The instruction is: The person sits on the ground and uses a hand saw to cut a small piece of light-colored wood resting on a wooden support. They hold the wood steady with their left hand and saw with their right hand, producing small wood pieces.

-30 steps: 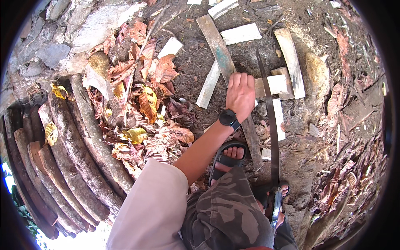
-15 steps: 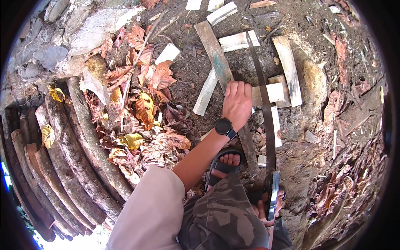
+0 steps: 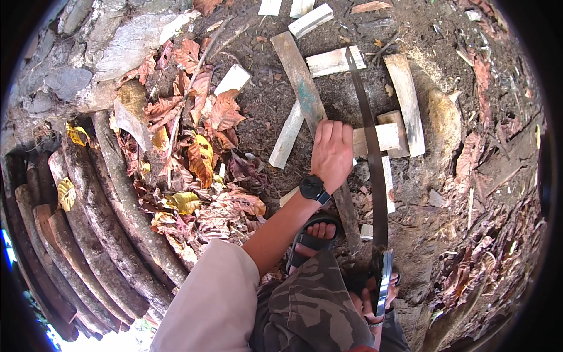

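Note:
My left hand (image 3: pixel 333 149), with a dark watch on its wrist, grips a long weathered plank (image 3: pixel 300 82) that has a green stain. The plank slants from the upper middle down toward my sandalled foot (image 3: pixel 314 234). My right hand (image 3: pixel 370 299), partly hidden by the handle and my leg, is closed around the shiny handle of a hand saw (image 3: pixel 375 170). The saw's long dark blade points away from me, right of my left hand. In the picture it crosses a pale short wood piece (image 3: pixel 384 136); whether it touches any wood, I cannot tell.
Cut wood pieces (image 3: pixel 404 102) lie scattered on the dirt ahead, with another pale one (image 3: pixel 287 136) beside the plank. At left are dry brown leaves (image 3: pixel 226 111), a row of stacked logs (image 3: pixel 111 217) and large stones (image 3: pixel 138 50). More leaf litter (image 3: pixel 469 258) lies at right.
The saw handle and my right hand have shifted slightly toward me. My left hand keeps its grip on the plank, and the whole view has moved a little.

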`<action>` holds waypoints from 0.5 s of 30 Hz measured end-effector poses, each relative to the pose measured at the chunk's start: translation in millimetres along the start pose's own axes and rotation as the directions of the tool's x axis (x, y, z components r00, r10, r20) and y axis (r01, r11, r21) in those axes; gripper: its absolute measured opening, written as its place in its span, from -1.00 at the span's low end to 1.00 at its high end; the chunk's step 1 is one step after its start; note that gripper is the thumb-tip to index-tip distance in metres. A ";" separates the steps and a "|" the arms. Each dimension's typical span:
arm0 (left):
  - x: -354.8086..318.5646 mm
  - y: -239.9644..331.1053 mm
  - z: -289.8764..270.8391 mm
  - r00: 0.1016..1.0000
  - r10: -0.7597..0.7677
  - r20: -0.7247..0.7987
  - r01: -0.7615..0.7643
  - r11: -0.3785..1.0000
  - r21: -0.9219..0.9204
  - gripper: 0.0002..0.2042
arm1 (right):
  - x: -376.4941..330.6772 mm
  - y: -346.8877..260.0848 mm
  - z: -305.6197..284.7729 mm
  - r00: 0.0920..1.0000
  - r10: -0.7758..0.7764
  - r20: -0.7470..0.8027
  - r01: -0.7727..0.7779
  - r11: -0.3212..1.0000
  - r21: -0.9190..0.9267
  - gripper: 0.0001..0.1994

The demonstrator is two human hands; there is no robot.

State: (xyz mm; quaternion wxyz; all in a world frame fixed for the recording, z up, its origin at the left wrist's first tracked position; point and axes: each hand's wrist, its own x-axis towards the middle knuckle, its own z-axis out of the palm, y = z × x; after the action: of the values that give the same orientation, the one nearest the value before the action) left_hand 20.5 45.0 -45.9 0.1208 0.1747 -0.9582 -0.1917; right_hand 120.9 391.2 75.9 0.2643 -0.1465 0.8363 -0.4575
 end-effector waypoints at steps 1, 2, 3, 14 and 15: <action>-0.2 -0.6 0.6 1.000 0.001 -0.007 -0.001 1.000 0.000 -0.61 | -0.8 -0.2 0.1 1.000 0.011 0.004 -0.011 1.000 0.004 -0.74; -0.2 -0.5 0.4 1.000 0.001 -0.005 -0.001 1.000 0.002 -0.61 | -0.7 0.3 0.9 1.000 0.019 0.004 -0.020 1.000 0.007 -0.74; -0.2 -0.2 0.1 1.000 0.000 -0.004 0.000 1.000 0.004 -0.61 | -0.4 1.1 0.2 0.999 0.036 0.018 -0.037 0.999 0.019 -0.73; 0.9 3.2 0.2 1.000 -0.004 0.008 0.004 1.000 -0.004 -0.62 | -2.6 -2.2 7.0 0.998 0.014 -0.055 -0.015 1.000 -0.014 -0.72; 0.8 2.7 -0.9 1.000 -0.007 0.003 0.007 1.000 -0.004 -0.62 | -1.6 -2.5 7.2 0.999 0.019 -0.048 -0.020 1.000 -0.007 -0.72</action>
State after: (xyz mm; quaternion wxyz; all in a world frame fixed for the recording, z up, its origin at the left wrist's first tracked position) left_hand 19.3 46.7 -43.8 0.1190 0.1775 -0.9574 -0.1942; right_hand 126.4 385.7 75.4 0.2479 -0.1281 0.8455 -0.4553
